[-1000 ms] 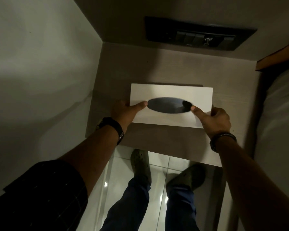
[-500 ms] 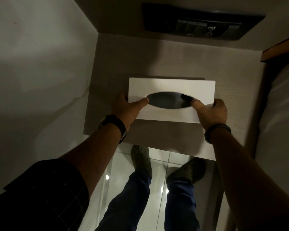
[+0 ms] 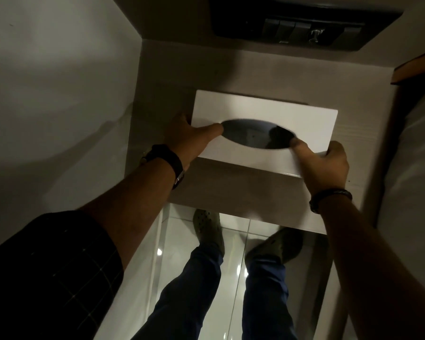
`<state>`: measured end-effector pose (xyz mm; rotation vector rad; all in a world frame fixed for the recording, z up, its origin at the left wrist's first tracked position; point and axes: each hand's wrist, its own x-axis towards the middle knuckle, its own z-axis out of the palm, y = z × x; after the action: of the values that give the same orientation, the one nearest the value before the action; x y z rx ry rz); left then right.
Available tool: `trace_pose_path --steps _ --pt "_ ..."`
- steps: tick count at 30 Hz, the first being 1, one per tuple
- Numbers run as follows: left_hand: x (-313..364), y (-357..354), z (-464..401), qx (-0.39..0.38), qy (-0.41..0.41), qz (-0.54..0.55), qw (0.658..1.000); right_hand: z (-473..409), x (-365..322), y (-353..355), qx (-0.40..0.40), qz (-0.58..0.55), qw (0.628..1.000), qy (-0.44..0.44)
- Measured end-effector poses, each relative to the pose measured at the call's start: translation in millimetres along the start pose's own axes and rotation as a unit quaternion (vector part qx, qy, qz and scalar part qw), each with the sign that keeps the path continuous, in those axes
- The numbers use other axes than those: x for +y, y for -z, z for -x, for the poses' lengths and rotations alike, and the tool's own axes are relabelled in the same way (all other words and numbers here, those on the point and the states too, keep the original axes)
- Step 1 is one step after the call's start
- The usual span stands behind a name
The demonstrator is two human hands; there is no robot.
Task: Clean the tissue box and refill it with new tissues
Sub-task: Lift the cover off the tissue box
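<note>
A white tissue box [image 3: 265, 111] with a dark oval opening sits over a pale bedside shelf [image 3: 231, 190]. My left hand [image 3: 184, 133] grips its left end, thumb lying along the top up to the oval's edge. My right hand [image 3: 322, 165] grips the near right corner, thumb at the oval's right rim and fingers wrapped round the side. The box is tilted, its near right corner raised off the shelf. The oval looks dark inside; no tissue shows.
A dark switch panel [image 3: 304, 23] is on the wall behind. A white wall [image 3: 59, 82] closes the left side. A bed with pale bedding [image 3: 417, 168] lies to the right. Below are glossy floor tiles [image 3: 233, 244] and my feet.
Both hands have lifted the box off the shelf and tilted it. My right hand's fingers have wrapped further round the right end.
</note>
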<state>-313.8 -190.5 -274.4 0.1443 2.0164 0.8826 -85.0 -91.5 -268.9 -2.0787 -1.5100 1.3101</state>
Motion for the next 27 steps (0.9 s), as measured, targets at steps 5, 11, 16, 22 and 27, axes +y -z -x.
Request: trace_pose_path --steps 5,11,16,22,27 --pt "10 -1 -2 -0.015 0.008 0.001 1.0 -2 -4 1 -0.004 -0.015 1.0 -0.009" --pt "13 1 -4 -0.021 0.016 -0.017 0.999 -2 -7 -1 -0.014 -0.039 0.999 -0.016" --pt "13 1 -3 -0.023 0.015 -0.013 1.0 -3 -7 -2 -0.009 -0.051 0.998 -0.02" --pt "19 -4 7 -0.016 -0.012 -0.014 1.0 1 -7 1 -0.004 -0.039 0.999 -0.012" --pt "18 1 32 0.041 -0.05 -0.034 0.997 19 -10 12 0.042 -0.001 0.999 0.029"
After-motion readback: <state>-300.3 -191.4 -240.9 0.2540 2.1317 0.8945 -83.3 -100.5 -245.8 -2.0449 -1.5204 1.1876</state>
